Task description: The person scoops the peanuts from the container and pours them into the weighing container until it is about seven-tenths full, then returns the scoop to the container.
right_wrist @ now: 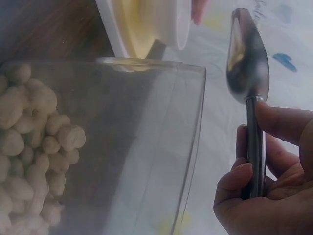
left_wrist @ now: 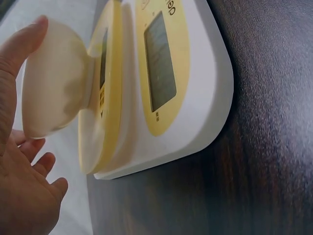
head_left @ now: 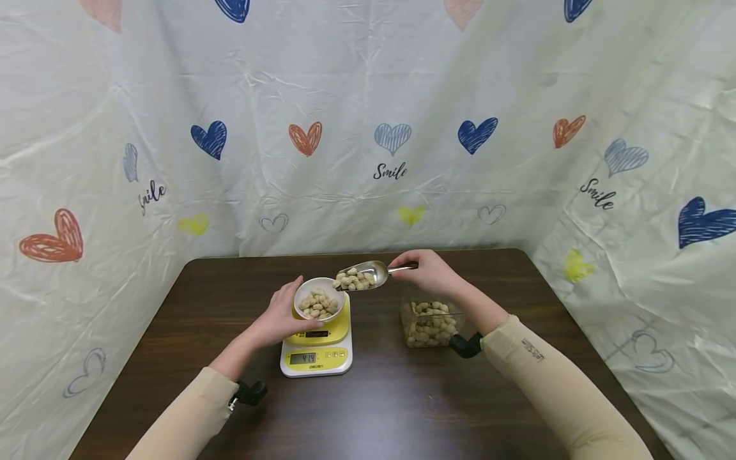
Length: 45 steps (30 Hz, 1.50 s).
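A white bowl (head_left: 300, 298) with peanuts in their shells (head_left: 318, 304) sits on a yellow and white kitchen scale (head_left: 315, 361). My left hand (head_left: 280, 317) holds the bowl by its sides, thumb and fingers on opposite sides in the left wrist view. With curled fingers, my right hand (head_left: 427, 273) grips the handle of a metal scoop (head_left: 378, 273). Peanuts lie in the scoop, whose front edge is over the bowl's right rim. In the right wrist view the scoop (right_wrist: 248, 63) shows from outside, its load hidden. The scale's lit display (head_left: 303, 358) seems to read 414.
Right of the scale, below my right forearm, stands a clear plastic box (head_left: 409, 329) with many peanuts (head_left: 430, 324) in it. The dark wooden table (head_left: 379, 409) ends at a patterned white curtain (head_left: 345, 211) behind and at both sides.
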### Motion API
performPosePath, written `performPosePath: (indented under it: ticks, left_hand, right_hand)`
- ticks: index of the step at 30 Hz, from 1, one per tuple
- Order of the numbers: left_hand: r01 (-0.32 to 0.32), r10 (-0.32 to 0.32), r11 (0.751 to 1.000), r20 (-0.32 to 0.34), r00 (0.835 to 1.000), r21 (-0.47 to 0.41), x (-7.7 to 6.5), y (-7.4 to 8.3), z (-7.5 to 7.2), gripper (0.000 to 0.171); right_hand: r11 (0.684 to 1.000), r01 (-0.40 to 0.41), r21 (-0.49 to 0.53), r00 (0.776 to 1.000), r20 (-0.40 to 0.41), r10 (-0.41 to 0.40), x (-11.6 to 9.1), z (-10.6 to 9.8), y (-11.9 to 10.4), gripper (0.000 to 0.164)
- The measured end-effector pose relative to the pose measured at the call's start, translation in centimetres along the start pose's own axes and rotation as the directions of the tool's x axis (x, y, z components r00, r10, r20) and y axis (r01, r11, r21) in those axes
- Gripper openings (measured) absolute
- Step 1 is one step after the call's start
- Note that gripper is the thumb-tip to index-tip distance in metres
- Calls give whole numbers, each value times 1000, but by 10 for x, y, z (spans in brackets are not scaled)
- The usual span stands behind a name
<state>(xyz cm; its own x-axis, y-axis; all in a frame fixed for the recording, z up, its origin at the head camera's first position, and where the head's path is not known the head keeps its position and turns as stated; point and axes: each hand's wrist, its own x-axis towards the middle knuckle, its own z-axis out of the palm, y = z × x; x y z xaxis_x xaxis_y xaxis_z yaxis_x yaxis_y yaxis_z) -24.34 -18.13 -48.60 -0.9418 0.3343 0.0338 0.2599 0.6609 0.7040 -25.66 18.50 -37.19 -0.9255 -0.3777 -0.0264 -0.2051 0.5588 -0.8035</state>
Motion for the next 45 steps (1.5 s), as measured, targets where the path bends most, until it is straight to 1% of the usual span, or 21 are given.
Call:
performPosePath:
  ticks: [4,8,11,19,23,27,37,45]
  left_hand:
    - [10,-9,1000,5,1000,-21,1,-1,3,126]
    - [20,-20,999,0,1000,-29,1,0,5,126]
    - [28,-28,999,-5,1000,-27,2,1,5,125]
    - [34,-34,999,-11,999,-23,3,1,6,120]
    - [36,-36,999,-12,999,-25,2,2,5,121]
    - [34,-34,999,-14,999,-22,2,2,5,122]
    - [30,-30,999,-19,999,-30,2,2,6,121]
    - [36,-37,999,-22,999,-36,1,2,6,122]
  right_hand:
    - [1000,0,-25,1000,-1,0,5,5,-3,22]
    - [999,-20,-39,1000,-6,20,9,8,-4,21]
    - [997,-16,-82,1000,-18,15,13,11,-4,19]
    - [977,42,-209,998,-31,-50,26,21,-8,16]
    - [965,68,-253,995,-50,-83,29,23,-11,16]
    - [960,88,-265,993,-58,-107,32,23,-15,16]
    - [957,95,-274,989,-81,-121,29,20,-19,17]
    - [964,78,-254,991,-84,-102,25,17,-17,17]
